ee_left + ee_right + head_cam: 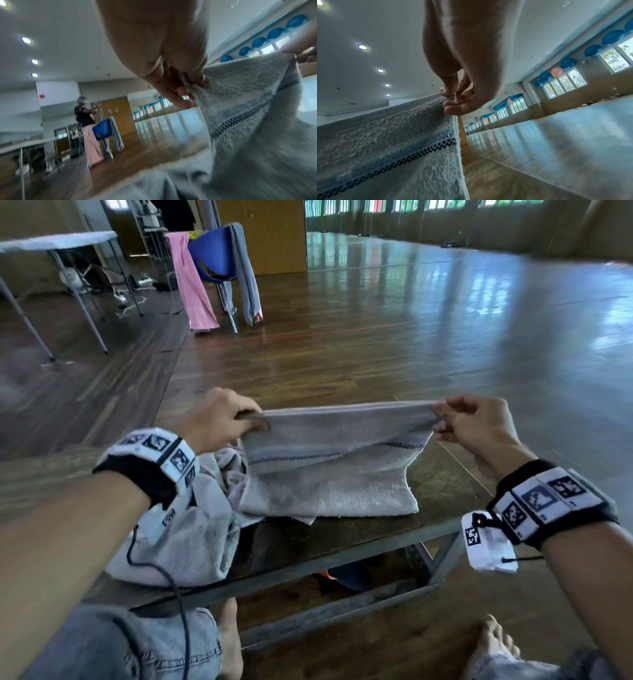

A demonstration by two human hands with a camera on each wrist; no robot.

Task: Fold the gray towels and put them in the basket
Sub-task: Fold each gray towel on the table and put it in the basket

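**While one towel is stretched for folding, others wait and no basket is in view**

As seen from the head camera, the low table (342, 539) carries the work. At its 9 o'clock side lies a crumpled heap of gray towels (185, 542), unfolded. At centre, the gray towel (329, 470) is lifted by its top edge, its lower part resting on the table. The left hand (219, 422) pinches the left corner; the right hand (476, 422) pinches the right corner, thumb against curled fingers. Judged progress: early, with folding begun and nothing yet stowed.
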